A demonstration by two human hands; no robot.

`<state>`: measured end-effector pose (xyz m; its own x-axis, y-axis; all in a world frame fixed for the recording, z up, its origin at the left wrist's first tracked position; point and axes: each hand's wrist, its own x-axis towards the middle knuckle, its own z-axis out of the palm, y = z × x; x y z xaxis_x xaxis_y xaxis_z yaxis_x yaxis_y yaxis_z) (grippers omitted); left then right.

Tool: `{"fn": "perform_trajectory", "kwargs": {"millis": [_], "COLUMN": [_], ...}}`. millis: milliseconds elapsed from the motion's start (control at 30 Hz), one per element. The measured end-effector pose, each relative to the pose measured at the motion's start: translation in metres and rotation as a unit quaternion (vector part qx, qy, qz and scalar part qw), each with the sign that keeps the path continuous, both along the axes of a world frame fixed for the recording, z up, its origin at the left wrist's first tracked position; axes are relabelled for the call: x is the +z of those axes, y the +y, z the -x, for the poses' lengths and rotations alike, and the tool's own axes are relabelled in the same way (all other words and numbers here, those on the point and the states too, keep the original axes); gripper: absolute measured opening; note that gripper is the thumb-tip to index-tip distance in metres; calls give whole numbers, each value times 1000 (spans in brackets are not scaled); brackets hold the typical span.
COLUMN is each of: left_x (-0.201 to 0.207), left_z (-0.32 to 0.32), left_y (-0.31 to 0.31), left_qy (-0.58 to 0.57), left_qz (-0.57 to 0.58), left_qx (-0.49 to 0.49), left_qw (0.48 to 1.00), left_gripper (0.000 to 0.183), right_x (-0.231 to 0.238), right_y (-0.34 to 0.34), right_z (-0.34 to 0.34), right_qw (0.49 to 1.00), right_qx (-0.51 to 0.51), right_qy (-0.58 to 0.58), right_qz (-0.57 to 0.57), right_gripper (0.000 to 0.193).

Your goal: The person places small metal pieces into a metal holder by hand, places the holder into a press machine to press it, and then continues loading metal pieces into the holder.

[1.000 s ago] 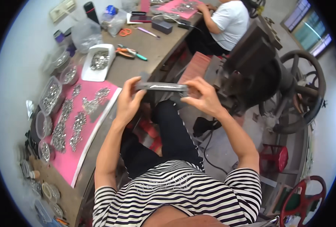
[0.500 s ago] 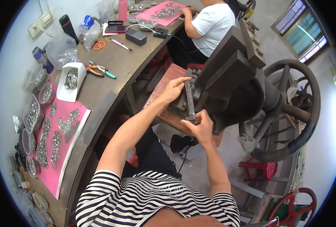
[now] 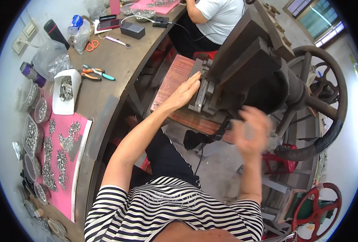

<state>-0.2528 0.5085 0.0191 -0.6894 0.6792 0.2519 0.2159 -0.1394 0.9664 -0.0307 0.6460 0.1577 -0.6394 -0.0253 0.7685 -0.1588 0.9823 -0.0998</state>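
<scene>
My left hand (image 3: 186,92) lies with its fingers stretched out and together along a narrow grey metal bar (image 3: 200,97). That bar rests on the bed of a dark cast-metal press (image 3: 239,64), beside its upright body. Nothing shows in the left hand's grasp. My right hand (image 3: 251,129) is lifted off to the right of the bar, in front of the press and short of its large handwheel (image 3: 341,105). Motion smears its fingers, so whether they hold anything is hidden. Under the bed is a reddish wooden board (image 3: 174,80).
The curved workbench (image 3: 106,86) on the left carries pliers (image 3: 92,74), orange scissors (image 3: 92,45), a white scoop tray (image 3: 57,105) and tubs of small metal parts. More parts lie on a pink sheet (image 3: 79,169). A person in white (image 3: 217,20) sits beyond the press.
The bar, earlier between both hands, now rests on the press bed. My right hand has left it and moved right; my left has flattened beside it. The whole view has shifted slightly.
</scene>
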Motion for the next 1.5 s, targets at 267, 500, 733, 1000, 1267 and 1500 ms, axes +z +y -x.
{"fn": "perform_trajectory", "kwargs": {"millis": [267,500,733,1000,1267,1500], "left_x": [3,-2,5,3,1,4], "left_z": [-38,-31,-23,-15,-9,-6], "left_y": [-22,-27,-6,12,15,17], "left_qy": [191,230,273,299,283,294], "left_qz": [79,125,153,132,134,146], "left_qx": [-43,-19,-31,-18,-13,7], "left_qw": [977,965,949,945,950,945], "left_gripper": [113,121,119,117,115,112], "right_x": [-10,31,169,236,173,95], "right_y": [88,89,144,201,149,103], "right_z": [-99,-109,-101,-76,-103,-116], "right_qw": [869,860,903,894,903,909], "right_qx": [-226,-206,-192,-189,-190,-228], "right_qy": [321,209,20,-129,12,115], "right_qz": [300,417,383,384,384,330], "right_gripper": [26,16,36,29,27,21]}}
